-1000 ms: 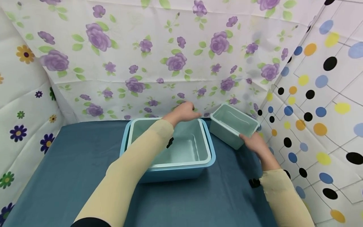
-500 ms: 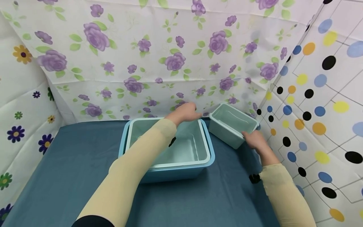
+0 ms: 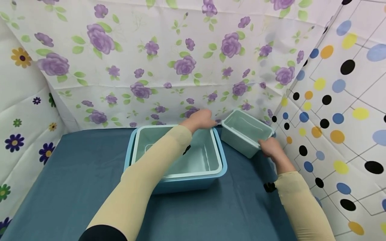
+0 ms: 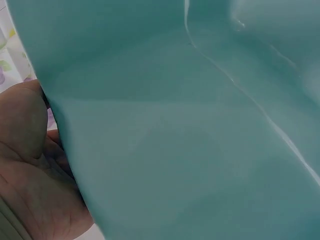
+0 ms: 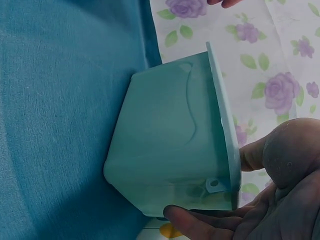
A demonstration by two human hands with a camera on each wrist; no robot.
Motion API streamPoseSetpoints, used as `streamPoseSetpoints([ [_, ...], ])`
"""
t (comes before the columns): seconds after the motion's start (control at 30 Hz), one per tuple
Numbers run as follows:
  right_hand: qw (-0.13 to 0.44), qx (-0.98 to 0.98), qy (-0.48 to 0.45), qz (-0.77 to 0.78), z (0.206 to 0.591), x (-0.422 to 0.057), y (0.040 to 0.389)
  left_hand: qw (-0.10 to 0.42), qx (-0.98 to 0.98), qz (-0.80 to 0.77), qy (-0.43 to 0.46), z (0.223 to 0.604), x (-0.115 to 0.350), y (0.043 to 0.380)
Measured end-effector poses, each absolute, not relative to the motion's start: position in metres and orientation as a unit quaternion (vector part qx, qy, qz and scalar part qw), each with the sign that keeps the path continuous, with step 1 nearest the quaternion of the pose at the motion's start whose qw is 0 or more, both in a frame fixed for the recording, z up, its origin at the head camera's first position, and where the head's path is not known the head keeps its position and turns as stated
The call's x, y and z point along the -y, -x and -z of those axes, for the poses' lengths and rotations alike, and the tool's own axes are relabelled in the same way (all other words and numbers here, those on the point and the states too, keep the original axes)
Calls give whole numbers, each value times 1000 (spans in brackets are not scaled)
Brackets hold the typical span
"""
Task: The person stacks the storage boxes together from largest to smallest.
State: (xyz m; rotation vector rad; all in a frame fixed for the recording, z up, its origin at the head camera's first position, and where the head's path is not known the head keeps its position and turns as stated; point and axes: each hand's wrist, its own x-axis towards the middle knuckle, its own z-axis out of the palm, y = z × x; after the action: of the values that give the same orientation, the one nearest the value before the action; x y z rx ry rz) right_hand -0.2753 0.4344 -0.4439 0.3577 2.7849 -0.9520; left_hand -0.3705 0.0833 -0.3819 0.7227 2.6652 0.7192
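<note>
A small pale-green plastic bin (image 3: 238, 140) stands at the back right, slightly turned. My right hand (image 3: 272, 149) grips its near right corner; in the right wrist view the thumb is at the rim and the fingers lie under the corner. A larger pale-green bin (image 3: 193, 174) sits nested inside a blue bin (image 3: 184, 187). My left hand (image 3: 200, 119) reaches across them, above the far rim near the small bin. In the left wrist view, that hand (image 4: 37, 165) shows beyond the large bin's edge, its fingers partly hidden. It appears to hold nothing.
A blue cloth (image 3: 90, 180) covers the table. Behind the bins rises a white curtain (image 3: 169, 67) with purple roses. A dotted sheet (image 3: 334, 134) walls the right side close to my right hand, and a flowered sheet (image 3: 24, 134) the left.
My left hand has moved slightly right toward the small bin. The right hand has slid a little outward along the small bin's rim. The bins appear to stay in place.
</note>
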Motion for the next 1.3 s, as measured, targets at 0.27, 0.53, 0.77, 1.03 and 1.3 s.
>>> streamPoseSetpoints([
  [0.27,79,-926,-133,346,435,-437,273,137,-927,-241,-253,384,-94,378],
  [0.53,86,-922,-136,352,439,-444,269,120,-932,-228,-255,385,-105,376],
  [0.77,82,-915,-140,370,441,-448,267,109,-922,-246,-278,386,-109,376],
  [1.03,79,-915,-133,373,445,-443,269,123,-923,-241,-273,388,-105,379],
  [1.3,89,-909,-126,388,449,-444,273,143,-914,-239,-295,386,-102,381],
])
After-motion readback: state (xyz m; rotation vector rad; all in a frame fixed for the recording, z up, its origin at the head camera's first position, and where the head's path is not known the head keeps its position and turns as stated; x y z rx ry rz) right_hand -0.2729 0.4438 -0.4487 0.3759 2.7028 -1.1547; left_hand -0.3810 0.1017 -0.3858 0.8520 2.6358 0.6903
